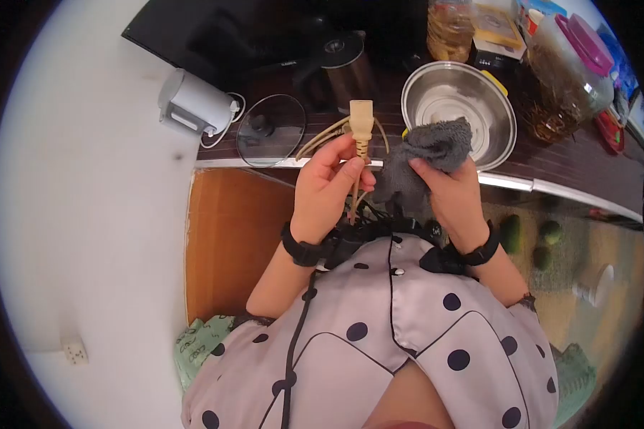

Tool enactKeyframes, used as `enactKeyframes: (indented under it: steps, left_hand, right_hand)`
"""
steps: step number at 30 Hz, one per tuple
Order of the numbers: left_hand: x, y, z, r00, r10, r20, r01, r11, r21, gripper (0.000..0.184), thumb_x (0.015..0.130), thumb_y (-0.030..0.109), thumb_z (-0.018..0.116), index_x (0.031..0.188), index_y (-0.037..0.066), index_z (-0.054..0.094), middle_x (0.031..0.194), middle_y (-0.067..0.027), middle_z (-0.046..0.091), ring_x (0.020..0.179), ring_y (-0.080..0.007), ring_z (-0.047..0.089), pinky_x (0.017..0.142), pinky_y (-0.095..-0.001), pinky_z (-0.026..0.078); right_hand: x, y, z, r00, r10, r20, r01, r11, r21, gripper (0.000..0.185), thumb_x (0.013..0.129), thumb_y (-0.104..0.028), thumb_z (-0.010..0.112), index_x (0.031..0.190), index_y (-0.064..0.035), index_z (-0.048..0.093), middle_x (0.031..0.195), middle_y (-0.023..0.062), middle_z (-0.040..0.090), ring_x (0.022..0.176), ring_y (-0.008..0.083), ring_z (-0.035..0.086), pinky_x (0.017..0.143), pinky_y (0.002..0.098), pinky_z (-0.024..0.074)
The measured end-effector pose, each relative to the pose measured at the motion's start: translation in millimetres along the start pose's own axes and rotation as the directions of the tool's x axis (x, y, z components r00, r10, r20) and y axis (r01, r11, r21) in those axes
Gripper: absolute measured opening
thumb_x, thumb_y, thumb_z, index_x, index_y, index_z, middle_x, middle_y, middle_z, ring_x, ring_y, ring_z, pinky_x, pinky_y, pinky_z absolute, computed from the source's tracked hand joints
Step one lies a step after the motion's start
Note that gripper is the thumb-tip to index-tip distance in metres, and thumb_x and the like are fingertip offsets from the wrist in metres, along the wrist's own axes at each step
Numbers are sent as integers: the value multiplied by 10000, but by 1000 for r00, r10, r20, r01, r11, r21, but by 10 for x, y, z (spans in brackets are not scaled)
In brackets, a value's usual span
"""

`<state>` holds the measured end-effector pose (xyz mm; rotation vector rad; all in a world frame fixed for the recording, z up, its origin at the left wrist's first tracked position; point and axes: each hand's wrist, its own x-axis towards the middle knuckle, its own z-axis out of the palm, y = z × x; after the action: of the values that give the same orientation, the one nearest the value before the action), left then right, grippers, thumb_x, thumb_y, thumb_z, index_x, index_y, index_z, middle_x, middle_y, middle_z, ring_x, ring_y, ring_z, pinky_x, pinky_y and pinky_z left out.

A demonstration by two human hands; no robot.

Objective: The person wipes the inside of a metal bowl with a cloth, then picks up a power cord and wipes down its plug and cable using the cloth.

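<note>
My left hand [330,187] pinches a beige power cord just below its plug end [362,120], which points up and away from me. Part of the cord loops behind the fingers and another length hangs down toward my lap. In my right hand [456,196] is a bunched dark grey cloth [429,154], gripped with the thumb on top. The cloth is close beside the plug but appears apart from it. Behind the cloth stands a steel pot [504,118], partly covered by it from this angle.
On the dark counter are a glass lid [270,132], a white kettle [186,100], a dark jug [347,71], a bottle of brownish contents [449,32] and a big jar with a purple lid [569,79]. Green round produce [549,232] lies low at the right.
</note>
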<state>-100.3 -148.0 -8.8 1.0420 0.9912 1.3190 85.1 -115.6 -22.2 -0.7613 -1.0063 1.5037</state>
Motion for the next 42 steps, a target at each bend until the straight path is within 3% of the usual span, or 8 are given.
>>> enactKeyframes:
  steps: [8,16,20,25,26,29,34,42]
  left_hand:
    - [-239,-81,-238,997,30,69,-44,975,216,393,937,37,490,1330,42,489,844,-32,598,681,-70,536,613,-200,433]
    - [-152,-49,-264,883,392,259,-454,573,682,328,932,63,499,1247,-27,523,853,-55,595,738,-111,547,661,-265,466]
    - [-135,-75,-245,903,320,287,-427,594,682,297,923,64,509,1199,-40,536,848,-58,592,728,-106,551,657,-261,464]
    - [-111,5,-316,994,-96,60,86,985,152,383,939,39,476,1321,9,476,783,-18,547,609,-74,480,547,-215,402]
    - [-119,15,-359,979,-190,78,197,975,-103,383,965,63,449,1346,26,457,765,14,513,560,-28,379,485,-172,320]
    - [-107,117,-307,960,-233,155,264,938,-225,376,977,80,431,1349,26,452,758,2,516,533,-24,332,464,-156,279]
    - [-16,85,-318,974,-196,117,215,958,-188,386,973,101,441,1350,18,425,802,-28,582,555,-32,367,503,-166,317]
    - [-9,29,-422,989,126,-78,-77,887,456,177,952,119,473,1076,6,531,694,-31,601,585,-88,489,569,-218,397]
  right_hand:
    - [-88,347,476,996,65,57,-59,993,-99,305,768,-71,738,1031,0,600,984,53,654,871,102,605,768,258,493]
    - [-9,451,519,995,-99,18,100,932,-349,314,762,-138,750,1007,-3,606,906,47,649,817,138,606,750,290,487]
    - [123,296,523,992,-73,103,112,892,-438,297,780,-180,738,977,2,613,874,93,656,785,192,630,724,307,488]
    - [339,278,370,906,-163,391,367,764,-531,296,807,-221,716,980,0,623,913,147,662,811,278,641,726,320,490]
    - [381,296,321,903,-152,401,364,767,-529,296,807,-221,716,980,0,623,913,147,662,811,278,641,726,320,490]
    - [488,350,218,854,-182,488,477,647,-594,319,797,-233,736,1004,-15,630,935,116,666,838,243,642,752,313,489]
    - [469,301,154,930,-3,367,160,904,-397,413,773,-213,771,1089,-14,596,1019,55,654,918,140,603,815,290,477]
    - [360,218,234,944,150,293,-126,987,-98,392,846,-34,652,1207,10,505,1136,67,606,1041,143,572,910,295,459]
